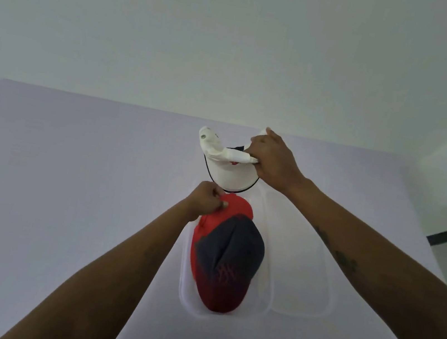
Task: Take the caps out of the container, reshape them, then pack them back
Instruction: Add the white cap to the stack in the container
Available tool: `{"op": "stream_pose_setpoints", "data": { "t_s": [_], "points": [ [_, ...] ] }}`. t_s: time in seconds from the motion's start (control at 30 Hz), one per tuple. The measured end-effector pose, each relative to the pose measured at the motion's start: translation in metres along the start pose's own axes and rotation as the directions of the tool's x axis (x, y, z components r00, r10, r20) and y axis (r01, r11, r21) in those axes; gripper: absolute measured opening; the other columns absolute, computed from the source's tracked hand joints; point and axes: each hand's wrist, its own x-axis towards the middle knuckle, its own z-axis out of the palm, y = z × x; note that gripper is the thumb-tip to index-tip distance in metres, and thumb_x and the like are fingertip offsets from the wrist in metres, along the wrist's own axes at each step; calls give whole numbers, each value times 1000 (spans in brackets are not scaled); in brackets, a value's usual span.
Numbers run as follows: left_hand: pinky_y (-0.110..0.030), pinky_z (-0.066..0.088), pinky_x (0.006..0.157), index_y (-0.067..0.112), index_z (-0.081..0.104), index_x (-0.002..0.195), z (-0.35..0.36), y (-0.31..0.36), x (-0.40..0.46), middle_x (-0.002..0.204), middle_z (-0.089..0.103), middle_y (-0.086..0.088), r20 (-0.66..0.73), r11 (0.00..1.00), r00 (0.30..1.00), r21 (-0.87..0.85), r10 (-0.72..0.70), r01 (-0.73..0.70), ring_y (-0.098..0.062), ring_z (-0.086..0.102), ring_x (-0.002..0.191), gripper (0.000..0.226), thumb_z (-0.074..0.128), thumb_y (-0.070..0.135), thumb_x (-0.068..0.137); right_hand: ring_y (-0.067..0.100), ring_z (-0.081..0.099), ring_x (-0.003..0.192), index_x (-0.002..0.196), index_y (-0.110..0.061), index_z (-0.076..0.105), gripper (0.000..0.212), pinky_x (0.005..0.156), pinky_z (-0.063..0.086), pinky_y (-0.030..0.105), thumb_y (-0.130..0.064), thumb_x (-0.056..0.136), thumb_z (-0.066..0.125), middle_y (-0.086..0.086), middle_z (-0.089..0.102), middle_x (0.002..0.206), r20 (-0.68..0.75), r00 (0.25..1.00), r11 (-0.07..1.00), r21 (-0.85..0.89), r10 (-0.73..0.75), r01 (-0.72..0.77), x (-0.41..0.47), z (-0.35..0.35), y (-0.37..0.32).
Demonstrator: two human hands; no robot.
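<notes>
At frame centre, the right hand (271,162) grips a crumpled white fabric cap (228,167); below, the left hand (207,200) pinches the red-and-navy cap (227,260) lying in a clear plastic container (261,301).

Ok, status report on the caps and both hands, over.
Left hand pinching red cap in clear container. Right hand holding white cap above table. Nothing in the way.

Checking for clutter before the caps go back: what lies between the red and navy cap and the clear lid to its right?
Head view: only the clear plastic container's right wall separates the red and navy cap from the clear lid.
</notes>
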Motion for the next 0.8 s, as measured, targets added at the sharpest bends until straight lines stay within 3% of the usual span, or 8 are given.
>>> {"op": "stream_pose_setpoints", "data": {
  "t_s": [0.2,0.37,0.47,0.53,0.6,0.67,0.73,0.8],
  "points": [
    [-29,51,78,8,61,98,-9,-3,-22,94,60,-5,109,990,985,-45,136,-132,-16,56,84,16,67,9,83,31,63,97,90,-9,73,24,114,24,43,5,76,59,10,70,83,68,998,997,76,18,-24,-8,25,2],
    [-23,48,73,14,58,90,-9,-6,-29,91,59,-2,115,978,975,-107,193,-181,-15,55,84,11,66,9,84,28,62,79,81,-7,70,7,112,29,43,-8,83,64,10,69,77,256,963,975,178,82,-131,-12,36,-2],
    [-32,52,80,13,60,92,-11,-8,-27,95,61,-5,112,979,975,-86,192,-183,-16,57,87,12,67,10,83,28,61,86,92,-8,73,16,80,39,31,-21,86,67,12,71,87,404,899,940,206,170,-271,-12,37,-5],
    [-35,53,83,14,62,91,-16,-11,-26,93,64,-6,77,974,972,5,224,-225,-16,59,85,14,71,13,81,28,63,86,96,-7,72,21,68,38,31,-25,86,67,12,71,90,478,860,940,172,181,-294,-12,42,-5],
    [-34,53,78,17,60,84,-25,-16,-26,85,63,1,-46,931,937,136,347,-338,-13,59,79,17,76,15,76,28,64,86,97,-7,72,22,70,41,34,-25,85,68,12,71,92,503,843,929,184,190,-320,-14,48,-2],
    [-36,53,75,15,59,89,-38,-22,-24,88,60,1,-194,823,821,334,536,-459,-15,57,79,23,75,11,73,27,64,87,99,-8,72,21,69,40,32,-24,86,67,11,72,92,512,836,917,205,198,-342,-17,50,2],
    [-34,48,89,16,55,115,-52,-25,-15,114,55,-1,-210,670,726,607,655,-429,-19,55,103,47,70,9,71,23,62,85,103,-10,72,22,66,35,27,-23,86,67,9,71,91,509,840,910,229,189,-344,-19,49,4],
    [-34,29,108,20,40,141,-62,-24,-1,148,36,-1,-53,520,754,756,654,-398,-24,33,138,77,68,11,70,13,54,75,105,-10,71,22,63,30,23,-22,87,66,0,67,80,499,849,903,263,174,-340,-21,47,4]
  ]
}}
